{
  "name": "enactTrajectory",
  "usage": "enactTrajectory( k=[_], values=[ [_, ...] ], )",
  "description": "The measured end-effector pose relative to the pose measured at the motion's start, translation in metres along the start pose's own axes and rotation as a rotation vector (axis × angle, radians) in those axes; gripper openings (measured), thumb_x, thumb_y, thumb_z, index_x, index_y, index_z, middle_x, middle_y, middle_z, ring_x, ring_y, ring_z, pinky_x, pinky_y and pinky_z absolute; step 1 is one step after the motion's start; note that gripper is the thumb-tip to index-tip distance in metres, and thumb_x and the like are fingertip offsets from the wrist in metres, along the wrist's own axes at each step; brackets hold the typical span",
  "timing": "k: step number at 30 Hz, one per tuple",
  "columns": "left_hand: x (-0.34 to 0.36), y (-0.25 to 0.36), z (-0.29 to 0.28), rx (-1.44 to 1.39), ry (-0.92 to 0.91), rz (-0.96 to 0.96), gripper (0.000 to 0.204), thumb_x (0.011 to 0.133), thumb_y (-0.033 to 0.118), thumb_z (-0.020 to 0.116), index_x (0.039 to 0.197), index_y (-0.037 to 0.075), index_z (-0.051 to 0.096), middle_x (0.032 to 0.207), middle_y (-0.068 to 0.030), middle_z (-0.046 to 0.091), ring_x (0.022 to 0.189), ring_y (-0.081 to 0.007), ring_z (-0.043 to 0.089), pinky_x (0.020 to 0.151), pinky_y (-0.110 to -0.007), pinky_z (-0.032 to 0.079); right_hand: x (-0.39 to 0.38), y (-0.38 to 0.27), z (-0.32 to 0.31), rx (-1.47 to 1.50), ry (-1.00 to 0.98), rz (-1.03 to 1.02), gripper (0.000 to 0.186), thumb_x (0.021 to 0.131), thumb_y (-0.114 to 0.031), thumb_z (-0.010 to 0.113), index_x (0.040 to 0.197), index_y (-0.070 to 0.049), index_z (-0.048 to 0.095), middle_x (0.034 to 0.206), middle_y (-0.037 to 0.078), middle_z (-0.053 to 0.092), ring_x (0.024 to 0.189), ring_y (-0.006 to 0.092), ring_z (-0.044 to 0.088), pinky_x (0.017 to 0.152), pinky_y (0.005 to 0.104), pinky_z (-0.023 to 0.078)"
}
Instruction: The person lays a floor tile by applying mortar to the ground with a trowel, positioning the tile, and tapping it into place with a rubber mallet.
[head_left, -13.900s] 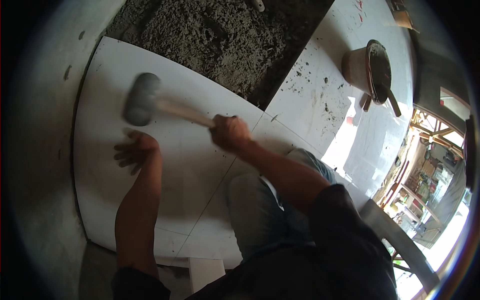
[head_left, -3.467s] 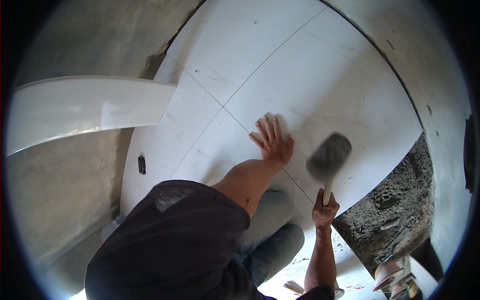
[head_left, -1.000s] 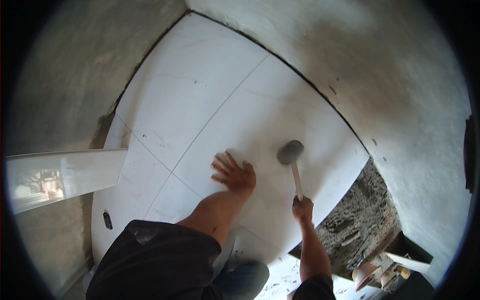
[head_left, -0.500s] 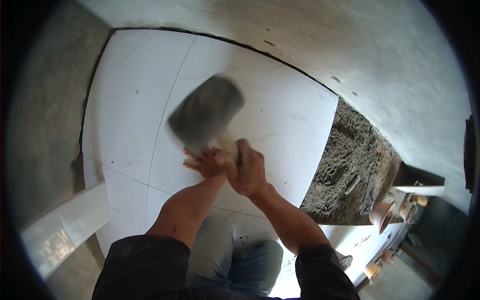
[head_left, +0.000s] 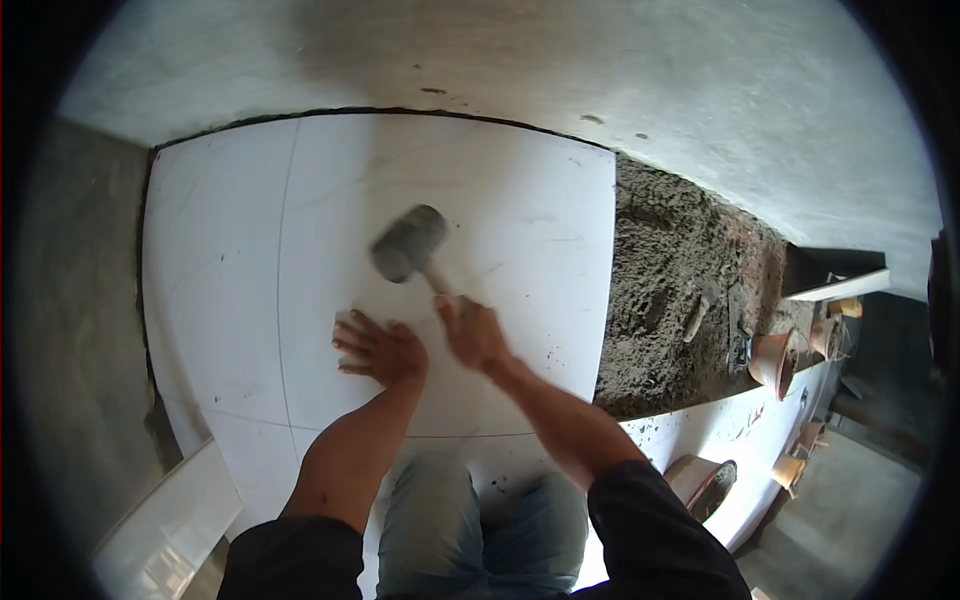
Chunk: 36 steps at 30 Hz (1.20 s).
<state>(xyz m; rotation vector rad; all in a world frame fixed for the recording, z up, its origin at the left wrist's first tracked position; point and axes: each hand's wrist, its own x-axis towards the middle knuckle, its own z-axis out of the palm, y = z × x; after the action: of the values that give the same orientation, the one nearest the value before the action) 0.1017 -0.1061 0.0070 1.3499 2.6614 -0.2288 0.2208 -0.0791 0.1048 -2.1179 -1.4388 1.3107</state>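
Note:
My right hand (head_left: 474, 333) is closed round the light handle of a mallet with a thick dark head (head_left: 409, 243). The mallet is slightly blurred, and its head is over the large white floor tile (head_left: 500, 210); whether it touches the surface I cannot tell. My left hand (head_left: 381, 350) lies flat on the same tile with fingers spread, just nearer to me than the mallet head. Thin joints part this tile from the white tiles to its left and under my knees.
Rough grey mortar (head_left: 670, 290) borders the tile's right edge. Clay-coloured pots (head_left: 770, 362) and a bucket (head_left: 708, 487) stand at the right. A loose white tile (head_left: 170, 520) leans at the lower left. Bare grey walls (head_left: 480, 60) rise behind and to the left.
The mallet head has dropped away from the camera toward the tile and looks smaller. My hands now show apart rather than overlapping. The whole view has turned and shifted.

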Motion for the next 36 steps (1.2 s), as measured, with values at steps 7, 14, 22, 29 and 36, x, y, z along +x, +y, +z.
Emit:
enactTrajectory(
  k=[7, 14, 22, 29, 36],
  values=[
    [-0.011, 0.0, -0.012, 0.056, -0.053, 0.3, 0.067, 0.092, 0.04, 0.036, 0.148, 0.01, 0.016, 0.154, -0.0191, 0.005, 0.14, -0.0444, 0.004, 0.105, -0.068, 0.009, 0.007, 0.005, -0.011, -0.026, -0.02, -0.064, 0.047, 0.093, -0.042, 0.045, 0.088, 0.004, 0.054, 0.072, 0.03, 0.058, 0.078, 0.0483, 0.058, 0.069, 0.0485, 0.047],
    [-0.014, -0.001, -0.014, 0.035, -0.059, 0.306, 0.066, 0.092, 0.042, 0.036, 0.148, 0.013, 0.017, 0.154, -0.0189, 0.006, 0.14, -0.0444, 0.004, 0.105, -0.068, 0.009, 0.003, 0.016, -0.015, -0.053, 0.02, -0.055, 0.047, 0.095, -0.041, 0.044, 0.09, 0.005, 0.052, 0.07, 0.028, 0.059, 0.076, 0.0475, 0.06, 0.068, 0.048, 0.048],
    [-0.005, -0.003, -0.01, 0.036, 0.011, 0.31, 0.066, 0.091, 0.044, 0.037, 0.148, 0.015, 0.019, 0.154, -0.0193, 0.005, 0.14, -0.0442, 0.003, 0.105, -0.068, 0.008, 0.004, -0.003, -0.017, -0.085, -0.048, 0.028, 0.051, 0.095, -0.045, 0.043, 0.089, 0.005, 0.051, 0.071, 0.028, 0.059, 0.078, 0.0476, 0.06, 0.07, 0.0458, 0.048],
    [-0.018, 0.004, -0.02, 0.118, -0.132, 0.466, 0.066, 0.091, 0.042, 0.037, 0.148, 0.014, 0.019, 0.154, -0.0203, 0.005, 0.139, -0.0481, 0.002, 0.103, -0.071, 0.006, 0.008, 0.045, -0.019, 0.107, -0.12, 0.229, 0.048, 0.092, -0.038, 0.049, 0.102, 0.009, 0.051, 0.075, 0.033, 0.06, 0.079, 0.0484, 0.061, 0.069, 0.0468, 0.049],
    [0.001, -0.008, -0.005, -0.004, 0.001, 0.501, 0.065, 0.089, 0.043, 0.041, 0.146, 0.016, 0.028, 0.154, -0.0198, 0.01, 0.14, -0.0464, 0.004, 0.102, -0.072, 0.005, 0.005, 0.062, 0.014, -0.02, 0.089, -0.125, 0.044, 0.094, -0.035, 0.045, 0.099, 0.008, 0.057, 0.082, 0.03, 0.061, 0.084, 0.045, 0.061, 0.073, 0.047, 0.049]
  ],
)
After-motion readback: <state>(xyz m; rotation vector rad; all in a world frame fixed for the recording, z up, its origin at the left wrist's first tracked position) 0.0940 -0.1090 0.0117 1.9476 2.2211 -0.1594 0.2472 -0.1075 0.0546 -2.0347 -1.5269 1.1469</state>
